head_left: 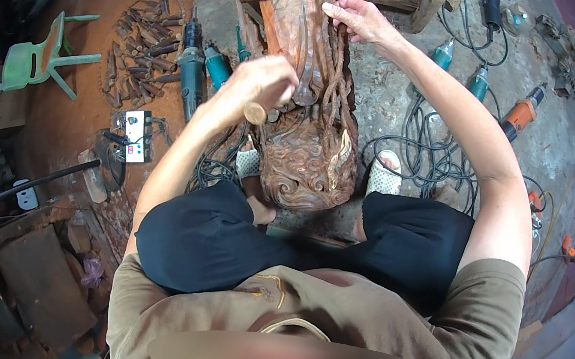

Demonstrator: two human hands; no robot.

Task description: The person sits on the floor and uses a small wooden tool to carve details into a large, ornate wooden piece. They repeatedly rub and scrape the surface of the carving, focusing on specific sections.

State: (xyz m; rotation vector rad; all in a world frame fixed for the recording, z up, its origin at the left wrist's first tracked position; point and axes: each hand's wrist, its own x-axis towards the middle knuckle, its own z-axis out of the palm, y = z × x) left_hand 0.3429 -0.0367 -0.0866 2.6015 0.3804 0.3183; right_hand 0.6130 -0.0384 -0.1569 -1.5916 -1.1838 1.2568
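Note:
A long reddish-brown wood carving lies between my legs, with swirling relief at its near end and twisted strands along its right side. My left hand is closed around a tool with a round wooden handle. The handle's butt points toward me; the working end is hidden by the hand, above the carving's left side. Farther up, my right hand is at the carving's right edge. Its thumb and forefinger are pinched together at a twisted strand, and the other fingers curl beneath.
Left of the carving lie a teal power tool and a pile of wooden-handled tools. A green plastic chair and a white power strip are farther left. Cables and an orange grinder lie on the right.

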